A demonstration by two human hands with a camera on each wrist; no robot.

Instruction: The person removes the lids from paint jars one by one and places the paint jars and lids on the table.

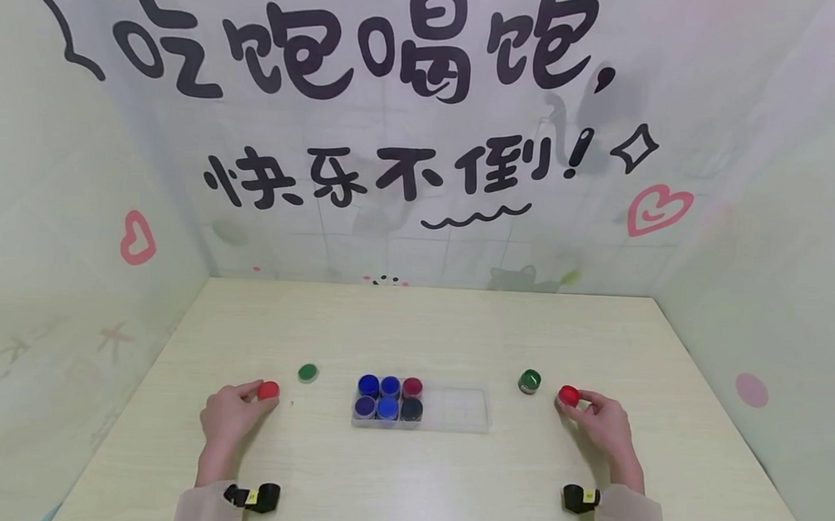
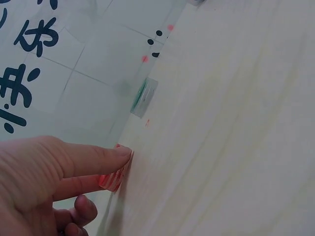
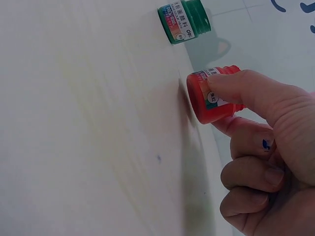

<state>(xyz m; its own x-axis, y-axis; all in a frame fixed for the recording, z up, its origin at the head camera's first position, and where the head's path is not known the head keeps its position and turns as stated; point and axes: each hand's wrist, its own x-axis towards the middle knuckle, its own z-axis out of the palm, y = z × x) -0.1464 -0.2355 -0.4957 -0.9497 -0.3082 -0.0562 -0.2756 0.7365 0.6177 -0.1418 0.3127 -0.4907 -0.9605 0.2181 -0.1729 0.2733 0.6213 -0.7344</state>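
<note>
The left hand holds a lid. Just right of that hand, a bit farther away, another lid lies on the table. The right hand holds a jar. Left of it, a bit farther away, stands a second jar. Between the hands sits a tray, with six pots in the half nearer the left hand.

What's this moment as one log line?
left grip: pinches red lid | right grip: holds red jar | green lid, green jar: on table | tray: holds six jars
</note>
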